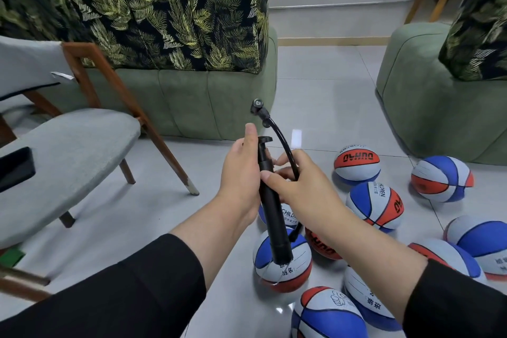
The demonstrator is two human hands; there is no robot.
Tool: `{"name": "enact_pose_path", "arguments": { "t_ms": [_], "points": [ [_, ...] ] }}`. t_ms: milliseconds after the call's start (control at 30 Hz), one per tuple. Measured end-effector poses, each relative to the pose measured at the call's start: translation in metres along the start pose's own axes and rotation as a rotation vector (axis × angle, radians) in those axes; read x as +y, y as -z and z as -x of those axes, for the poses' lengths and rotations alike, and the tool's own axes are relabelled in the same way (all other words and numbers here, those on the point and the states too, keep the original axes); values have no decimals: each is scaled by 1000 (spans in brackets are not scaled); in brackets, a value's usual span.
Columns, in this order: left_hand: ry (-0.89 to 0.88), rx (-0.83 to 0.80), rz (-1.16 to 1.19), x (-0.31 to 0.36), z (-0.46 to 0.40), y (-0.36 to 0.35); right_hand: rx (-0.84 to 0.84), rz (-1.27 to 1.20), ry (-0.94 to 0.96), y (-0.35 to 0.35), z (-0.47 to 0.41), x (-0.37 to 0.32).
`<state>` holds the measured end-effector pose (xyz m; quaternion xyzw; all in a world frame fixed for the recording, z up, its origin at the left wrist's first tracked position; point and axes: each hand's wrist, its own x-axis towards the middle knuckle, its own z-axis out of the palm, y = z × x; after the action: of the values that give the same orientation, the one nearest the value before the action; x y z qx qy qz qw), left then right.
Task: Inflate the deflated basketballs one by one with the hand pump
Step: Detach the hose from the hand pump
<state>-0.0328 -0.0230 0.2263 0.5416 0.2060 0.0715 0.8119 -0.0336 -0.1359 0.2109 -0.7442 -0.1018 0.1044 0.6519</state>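
I hold a black hand pump (pixel 274 217) upright over the floor. My left hand (pixel 241 173) grips its upper barrel just under the T-handle, thumb pointing up. My right hand (pixel 296 181) pinches the black hose (pixel 285 145), which curves up to a nozzle head (pixel 258 107). Several red, white and blue basketballs lie on the tiles below and to the right, one (pixel 282 261) right under the pump's base, another (pixel 356 163) farther back.
A grey chair with wooden legs (pixel 82 151) stands at left. A green sofa with leaf-print cushions (pixel 192 101) is behind the pump. A second green seat (pixel 439 104) is at right. Grey floor tiles (pixel 164 228) lie between the chair and the balls.
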Motion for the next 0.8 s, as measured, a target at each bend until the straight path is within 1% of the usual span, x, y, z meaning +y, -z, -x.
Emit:
{"name": "enact_pose_path", "arguments": {
  "t_ms": [67, 200, 267, 400, 467, 533, 633, 767, 800],
  "points": [
    [-24, -23, 10, 1, 0, 1, -12, -30, 3, 0, 0, 0],
    [-25, -116, 80, 7, 2, 2, -7, -3, 48, 6, -2, -4],
    [-39, -124, 105, 7, 0, 5, -11, 9, 55, 10, -3, -8],
    [-86, -150, -16, 4, -4, 12, -17, 62, 68, 14, -3, -9],
    [-84, -110, -39, 6, 0, 12, -25, 54, 75, 13, -2, -10],
    [-47, -111, -40, 9, 8, 9, -37, 51, 83, 10, 0, -11],
    [37, -173, -69, 10, 14, 6, -40, 25, 86, 6, 2, -15],
    [69, -164, -64, 10, 14, 5, -49, -29, 47, 5, 2, -20],
    [58, -150, -50, 10, 13, 6, -32, 6, 44, 7, 2, -23]
  ]
}}
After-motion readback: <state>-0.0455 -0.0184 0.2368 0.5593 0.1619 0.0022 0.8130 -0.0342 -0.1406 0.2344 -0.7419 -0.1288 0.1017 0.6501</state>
